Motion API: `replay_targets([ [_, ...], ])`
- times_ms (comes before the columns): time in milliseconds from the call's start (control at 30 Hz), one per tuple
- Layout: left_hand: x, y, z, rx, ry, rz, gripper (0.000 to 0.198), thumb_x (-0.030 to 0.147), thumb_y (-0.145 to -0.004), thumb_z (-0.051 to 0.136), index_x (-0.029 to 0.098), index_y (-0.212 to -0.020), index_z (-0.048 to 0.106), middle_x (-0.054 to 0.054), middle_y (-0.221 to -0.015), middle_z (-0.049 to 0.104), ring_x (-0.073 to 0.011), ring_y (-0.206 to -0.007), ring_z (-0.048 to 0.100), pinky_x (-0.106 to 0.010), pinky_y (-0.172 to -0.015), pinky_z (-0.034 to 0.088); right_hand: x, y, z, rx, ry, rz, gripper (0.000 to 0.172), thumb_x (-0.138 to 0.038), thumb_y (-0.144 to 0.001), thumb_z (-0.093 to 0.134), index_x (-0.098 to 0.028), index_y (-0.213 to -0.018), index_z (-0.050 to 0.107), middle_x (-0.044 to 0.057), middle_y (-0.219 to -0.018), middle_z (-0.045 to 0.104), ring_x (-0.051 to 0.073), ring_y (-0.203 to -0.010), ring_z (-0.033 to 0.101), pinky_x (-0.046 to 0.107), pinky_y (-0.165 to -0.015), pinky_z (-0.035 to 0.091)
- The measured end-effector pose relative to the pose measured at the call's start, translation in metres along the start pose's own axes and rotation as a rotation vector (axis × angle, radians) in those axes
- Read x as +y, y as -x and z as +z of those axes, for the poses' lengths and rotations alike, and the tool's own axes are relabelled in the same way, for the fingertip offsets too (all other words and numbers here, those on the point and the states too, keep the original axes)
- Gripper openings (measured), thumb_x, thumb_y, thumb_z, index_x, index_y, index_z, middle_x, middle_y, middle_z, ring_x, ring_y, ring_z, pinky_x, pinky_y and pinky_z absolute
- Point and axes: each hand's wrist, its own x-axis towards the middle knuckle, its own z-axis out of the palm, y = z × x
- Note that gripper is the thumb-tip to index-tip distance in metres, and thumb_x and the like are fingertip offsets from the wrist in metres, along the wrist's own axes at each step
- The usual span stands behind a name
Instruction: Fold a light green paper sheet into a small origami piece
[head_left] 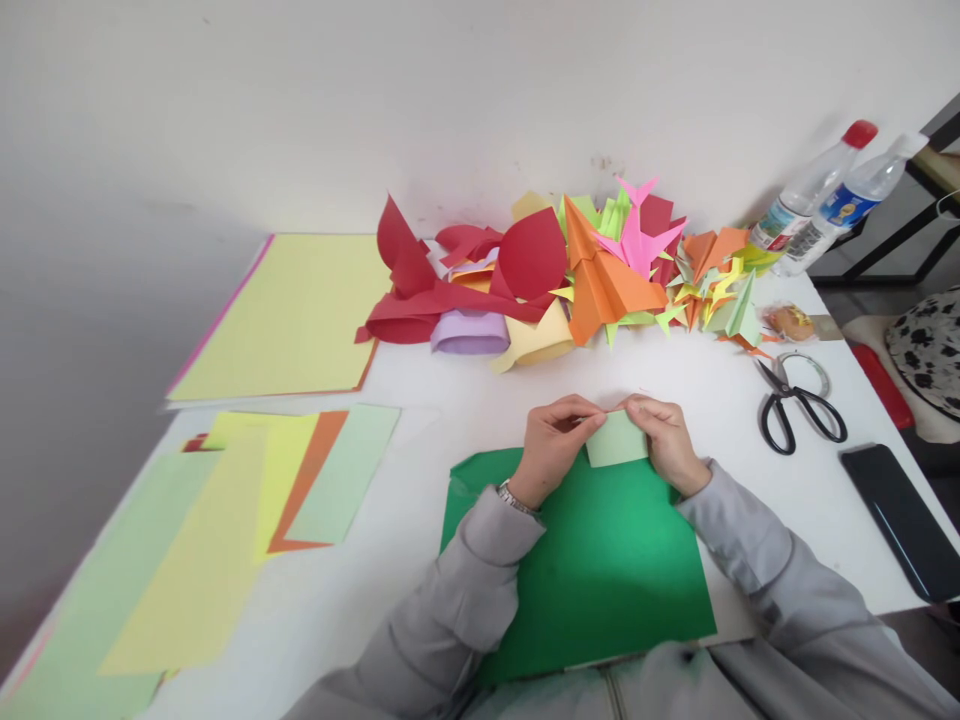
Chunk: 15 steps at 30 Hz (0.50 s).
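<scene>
Both my hands hold up a small piece of pale green paper [618,441] by its top corners. My left hand [556,440] pinches the left corner between thumb and forefinger. At the opposite corner, my right hand [667,437] is closed with its thumb on the front of the paper. The fingers behind the paper are partly hidden. Under the hands and forearms lies a large sheet of green paper [600,570], with its upper left corner bent.
Folded paper planes [604,275] and cut red paper shapes [450,300] are heaped along the wall. Coloured sheets [277,315] and strips [202,560] lie left. Scissors [795,410], a tape roll [814,372], a phone [904,520] and two bottles [844,205] are on the right.
</scene>
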Motion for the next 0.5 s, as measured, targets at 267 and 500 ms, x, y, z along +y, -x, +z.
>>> replay_targets([
  [267,-0.002,-0.002,-0.002,0.046,0.023,-0.020,0.013,0.028,-0.068,0.076,0.017,-0.063,0.071,-0.002,-0.066,0.065,-0.0137,-0.063,0.056,-0.027,-0.059,0.044,0.010,-0.002,-0.002,0.082,-0.113,0.052,0.038,-0.055,-0.078,0.061,-0.019,-0.070,0.071,0.002,-0.059,0.064,0.017,-0.054,0.055,0.030,-0.053,0.044],
  [500,-0.002,-0.001,0.000,0.014,-0.025,-0.015,0.012,0.028,-0.071,0.074,0.017,-0.066,0.071,-0.002,-0.068,0.065,-0.0139,-0.066,0.058,-0.027,-0.062,0.046,0.005,-0.001,0.002,0.055,0.112,-0.067,0.027,-0.047,-0.072,0.070,-0.020,-0.069,0.068,0.000,-0.063,0.063,0.014,-0.057,0.052,0.026,-0.054,0.043],
])
